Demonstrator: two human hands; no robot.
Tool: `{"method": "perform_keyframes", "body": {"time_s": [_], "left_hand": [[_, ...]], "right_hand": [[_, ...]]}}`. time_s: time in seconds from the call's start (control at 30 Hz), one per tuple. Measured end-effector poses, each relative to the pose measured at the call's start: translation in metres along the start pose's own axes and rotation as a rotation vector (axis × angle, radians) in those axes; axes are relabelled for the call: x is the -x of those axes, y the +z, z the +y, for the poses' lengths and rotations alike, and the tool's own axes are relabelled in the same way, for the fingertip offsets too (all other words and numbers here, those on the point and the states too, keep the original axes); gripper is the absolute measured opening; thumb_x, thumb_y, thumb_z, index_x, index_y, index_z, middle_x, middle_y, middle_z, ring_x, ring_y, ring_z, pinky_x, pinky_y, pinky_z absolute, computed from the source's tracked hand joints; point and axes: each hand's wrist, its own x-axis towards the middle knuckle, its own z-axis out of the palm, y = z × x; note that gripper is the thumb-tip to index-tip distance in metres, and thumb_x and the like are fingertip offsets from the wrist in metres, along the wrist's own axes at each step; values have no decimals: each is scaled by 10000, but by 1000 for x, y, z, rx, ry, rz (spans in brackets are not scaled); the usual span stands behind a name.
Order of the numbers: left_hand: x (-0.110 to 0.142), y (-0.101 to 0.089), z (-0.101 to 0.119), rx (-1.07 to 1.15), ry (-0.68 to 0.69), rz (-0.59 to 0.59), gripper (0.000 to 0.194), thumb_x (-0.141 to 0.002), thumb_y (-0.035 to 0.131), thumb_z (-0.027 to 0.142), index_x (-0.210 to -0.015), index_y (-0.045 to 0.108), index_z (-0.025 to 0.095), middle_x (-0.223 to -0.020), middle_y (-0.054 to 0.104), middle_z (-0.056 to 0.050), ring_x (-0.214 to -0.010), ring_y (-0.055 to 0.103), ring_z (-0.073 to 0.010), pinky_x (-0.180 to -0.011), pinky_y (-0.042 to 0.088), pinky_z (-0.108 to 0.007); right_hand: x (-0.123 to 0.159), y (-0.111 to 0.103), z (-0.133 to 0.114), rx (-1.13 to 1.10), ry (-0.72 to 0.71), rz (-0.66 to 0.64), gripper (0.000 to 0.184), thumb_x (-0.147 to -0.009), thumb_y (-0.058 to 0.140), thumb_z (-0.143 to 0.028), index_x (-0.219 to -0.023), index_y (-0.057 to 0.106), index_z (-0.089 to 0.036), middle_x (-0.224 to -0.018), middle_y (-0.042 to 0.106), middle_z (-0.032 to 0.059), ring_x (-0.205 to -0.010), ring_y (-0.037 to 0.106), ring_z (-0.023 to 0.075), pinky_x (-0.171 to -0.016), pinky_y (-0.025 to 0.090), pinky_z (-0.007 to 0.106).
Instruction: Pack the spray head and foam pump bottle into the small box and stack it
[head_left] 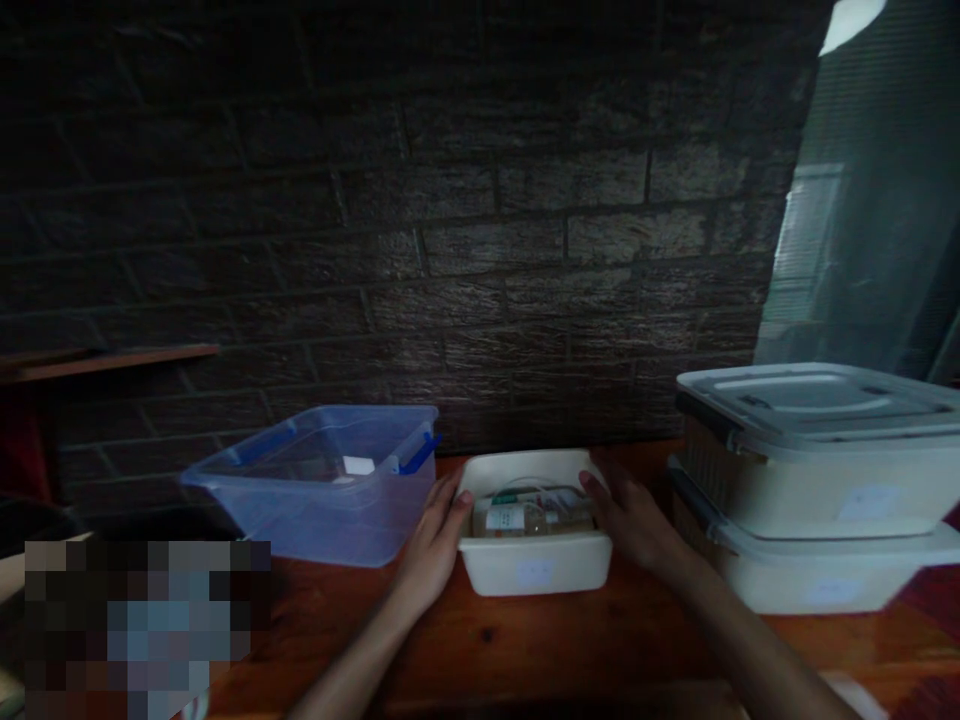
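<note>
A small white plastic bin [534,580] sits on the wooden table in front of me. Inside it lie clear packages or bottles [517,515] with white and green labels; their exact kind is hard to make out in the dim light. My left hand [441,530] grips the bin's left side, its thumb at the rim. On the opposite side my right hand [630,515] holds the bin with the thumb over the rim and the other fingers mostly hidden behind the wall. A pale label [534,571] is stuck on the bin's front.
Left of the bin stands an open, clear bluish tub [330,520] with blue handles and a white piece [358,465] inside. Two lidded white storage boxes are stacked at right, the upper box [847,490] over the lower box [825,580]. A dark brick wall [450,250] rises behind the table [450,660].
</note>
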Motion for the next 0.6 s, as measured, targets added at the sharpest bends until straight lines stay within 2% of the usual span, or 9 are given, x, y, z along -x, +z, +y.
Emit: {"method": "perform_keyframes", "body": {"time_s": [0.13,0.23,0.43,0.6], "left_hand": [[5,6,3,10,33,29,516,-1062,405,498,-1482,572,250,-1580,510,-93,-1525,405,-265,-1296,249,-479],[7,6,5,7,22,48,514,-1061,409,481,-1491,573,251,-1554,537,-91,-1521,410,-278,-1293,261,-481],[7,5,4,3,46,25,534,-1061,408,439,-1532,524,215,-1611,478,-107,-1536,386,-272,-1297,257,-462],[6,-1,1,-16,52,-10,532,-1063,403,464,-1524,505,220,-1590,502,-104,-1493,450,-269,-1277,303,-463]], "right_hand": [[5,2,2,-12,27,2,723,-1048,346,-638,-1519,554,-130,-1591,515,197,-1579,325,327,-1305,227,558],[8,1,4,-4,8,-10,690,-1051,363,-615,-1519,559,-148,-1601,506,186,-1588,300,321,-1308,212,566],[8,3,9,-12,3,14,612,-1052,407,-554,-1499,590,-176,-1590,527,167,-1559,369,329,-1291,272,567],[14,4,4,22,-74,72,548,-1086,369,-465,-1509,582,-189,-1574,547,155,-1537,414,316,-1270,341,560]]}}
